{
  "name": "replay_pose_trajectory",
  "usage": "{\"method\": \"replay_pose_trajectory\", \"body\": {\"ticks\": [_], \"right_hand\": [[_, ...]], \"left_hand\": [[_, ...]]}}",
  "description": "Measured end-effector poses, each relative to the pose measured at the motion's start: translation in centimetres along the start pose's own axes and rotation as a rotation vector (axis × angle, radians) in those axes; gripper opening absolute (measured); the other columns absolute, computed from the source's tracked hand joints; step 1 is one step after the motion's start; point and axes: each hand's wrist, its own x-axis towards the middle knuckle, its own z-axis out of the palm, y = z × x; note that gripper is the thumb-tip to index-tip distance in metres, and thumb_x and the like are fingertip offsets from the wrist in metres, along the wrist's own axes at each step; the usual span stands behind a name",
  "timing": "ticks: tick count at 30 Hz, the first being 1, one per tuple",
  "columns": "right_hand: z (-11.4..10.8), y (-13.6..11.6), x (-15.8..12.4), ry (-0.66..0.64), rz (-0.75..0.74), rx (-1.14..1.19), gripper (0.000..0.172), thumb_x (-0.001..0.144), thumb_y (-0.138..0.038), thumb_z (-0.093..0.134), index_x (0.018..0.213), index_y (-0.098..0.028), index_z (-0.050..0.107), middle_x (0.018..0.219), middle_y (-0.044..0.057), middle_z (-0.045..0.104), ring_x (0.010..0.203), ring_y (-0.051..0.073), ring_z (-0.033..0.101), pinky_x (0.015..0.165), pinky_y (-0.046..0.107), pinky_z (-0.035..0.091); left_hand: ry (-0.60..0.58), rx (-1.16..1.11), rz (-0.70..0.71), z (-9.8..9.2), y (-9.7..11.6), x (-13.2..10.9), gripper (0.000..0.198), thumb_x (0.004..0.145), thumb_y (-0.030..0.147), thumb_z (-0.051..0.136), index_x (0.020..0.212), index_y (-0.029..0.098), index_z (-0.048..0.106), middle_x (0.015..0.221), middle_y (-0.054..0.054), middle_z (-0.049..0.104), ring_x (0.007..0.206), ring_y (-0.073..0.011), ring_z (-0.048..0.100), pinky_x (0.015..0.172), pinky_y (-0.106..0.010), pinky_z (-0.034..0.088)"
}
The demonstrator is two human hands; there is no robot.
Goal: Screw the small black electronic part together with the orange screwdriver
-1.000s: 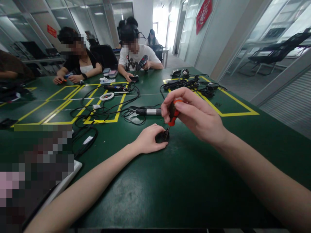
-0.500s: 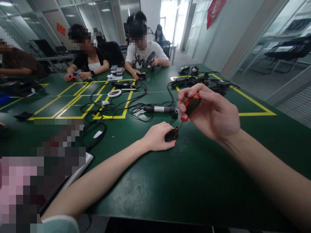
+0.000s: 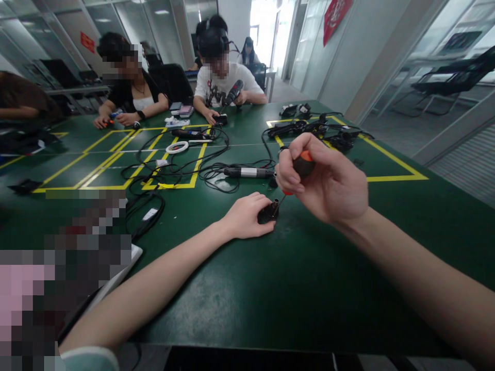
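My left hand point(image 3: 250, 216) is wrapped around a small black round part point(image 3: 267, 213) on the green table, thumb on the near side and fingers on the far side. A short metal tube stands up from that part. My right hand point(image 3: 324, 178) grips a screwdriver point(image 3: 304, 164) by its dark handle with orange-red ends. The thin shaft slants down to the black part, beside the tube; whether the tip sits in a screw cannot be made out. Just beyond my hands lies a black and silver cylindrical tool point(image 3: 249, 172) with a cable.
Tangled black cables point(image 3: 154, 178) and a white ring point(image 3: 177, 147) lie left of centre. More black cables and devices point(image 3: 317, 129) sit within yellow tape at the back right. Across the table point(image 3: 216, 288), a person in a white shirt point(image 3: 228, 85) holds a power drill point(image 3: 234, 93).
The whole view has shifted slightly, so things appear a little further left. My right hand has turned a little around the screwdriver handle. My left hand keeps its hold on the black part.
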Motion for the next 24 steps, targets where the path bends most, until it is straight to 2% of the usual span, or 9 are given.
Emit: {"method": "replay_pose_trajectory", "body": {"ticks": [2, 4, 9, 12, 15, 17, 19, 22, 24], "right_hand": [[0.08, 0.08, 0.19, 0.004, 0.011, -0.035, 0.035, 0.097, -0.049, 0.064, 0.075, -0.023, 0.053, 0.067, -0.001, 0.051, 0.053, 0.013, 0.042, 0.050, 0.029, 0.038], [0.11, 0.14, 0.33, 0.005, 0.040, -0.053, 0.044, 0.098, -0.057, 0.061, 0.072, -0.023, 0.051, 0.065, -0.001, 0.048, 0.053, 0.014, 0.043, 0.049, 0.029, 0.039], [-0.29, 0.30, 0.15, 0.026, 0.065, -0.038, 0.051, 0.096, -0.071, 0.053, 0.074, -0.025, 0.050, 0.054, -0.006, 0.032, 0.045, 0.012, 0.029, 0.042, 0.026, 0.031], [-0.43, 0.31, 0.06, 0.027, 0.050, -0.039, 0.046, 0.092, -0.069, 0.061, 0.079, -0.026, 0.050, 0.053, -0.008, 0.034, 0.045, 0.012, 0.025, 0.041, 0.025, 0.027], [-0.34, 0.22, 0.31, 0.013, 0.036, -0.037, 0.044, 0.091, -0.062, 0.067, 0.077, -0.025, 0.048, 0.061, -0.005, 0.045, 0.047, 0.011, 0.032, 0.042, 0.026, 0.032], [-0.33, 0.15, 0.56, 0.013, 0.042, -0.030, 0.048, 0.094, -0.064, 0.064, 0.072, -0.024, 0.047, 0.064, -0.003, 0.047, 0.049, 0.012, 0.038, 0.044, 0.027, 0.036], [-0.45, 0.16, 0.70, 0.020, 0.064, -0.030, 0.054, 0.095, -0.069, 0.059, 0.067, -0.024, 0.046, 0.061, -0.003, 0.043, 0.048, 0.012, 0.038, 0.044, 0.027, 0.036], [-0.76, 0.37, 0.59, 0.010, 0.068, -0.028, 0.059, 0.095, -0.074, 0.053, 0.064, -0.024, 0.046, 0.053, -0.005, 0.032, 0.044, 0.012, 0.030, 0.041, 0.027, 0.030], [-0.87, 0.56, 0.38, -0.011, 0.035, -0.007, 0.058, 0.094, -0.076, 0.053, 0.067, -0.024, 0.049, 0.050, -0.007, 0.028, 0.043, 0.011, 0.025, 0.040, 0.026, 0.026]], "left_hand": [[-0.005, -0.010, -0.002, -0.09, 0.03, 0.02, 0.020, 0.083, 0.036, 0.065, 0.090, 0.019, 0.061, 0.093, -0.008, 0.069, 0.091, -0.0226, 0.061, 0.081, -0.034, 0.051], [-0.007, -0.016, -0.009, -0.15, 0.04, 0.02, 0.019, 0.083, 0.036, 0.065, 0.091, 0.019, 0.061, 0.094, -0.008, 0.069, 0.091, -0.0225, 0.061, 0.081, -0.034, 0.051], [-0.010, -0.033, -0.031, -0.16, 0.00, -0.03, 0.021, 0.082, 0.036, 0.068, 0.092, 0.018, 0.063, 0.094, -0.007, 0.068, 0.089, -0.0214, 0.061, 0.080, -0.033, 0.051], [-0.010, -0.044, -0.033, -0.15, -0.04, -0.02, 0.024, 0.082, 0.037, 0.069, 0.094, 0.017, 0.065, 0.096, -0.008, 0.068, 0.089, -0.0217, 0.061, 0.080, -0.033, 0.052], [-0.014, -0.055, -0.042, -0.13, -0.10, 0.01, 0.024, 0.082, 0.038, 0.069, 0.092, 0.016, 0.065, 0.095, -0.009, 0.067, 0.087, -0.0213, 0.061, 0.080, -0.033, 0.052], [-0.018, -0.070, -0.042, -0.12, -0.15, 0.02, 0.023, 0.082, 0.037, 0.068, 0.091, 0.016, 0.065, 0.096, -0.009, 0.067, 0.088, -0.0212, 0.061, 0.081, -0.033, 0.052], [-0.019, -0.096, -0.042, -0.12, -0.24, 0.02, 0.022, 0.082, 0.037, 0.067, 0.090, 0.017, 0.066, 0.097, -0.008, 0.067, 0.091, -0.0213, 0.061, 0.084, -0.033, 0.053], [-0.034, -0.170, -0.050, -0.20, -0.45, 0.09, 0.022, 0.077, 0.034, 0.068, 0.090, 0.017, 0.068, 0.101, -0.009, 0.067, 0.095, -0.0219, 0.062, 0.089, -0.035, 0.053], [-0.046, -0.270, -0.087, -0.30, -0.67, 0.22, 0.030, 0.071, 0.027, 0.068, 0.099, 0.015, 0.071, 0.102, -0.008, 0.068, 0.095, -0.0216, 0.062, 0.090, -0.036, 0.053]]}}
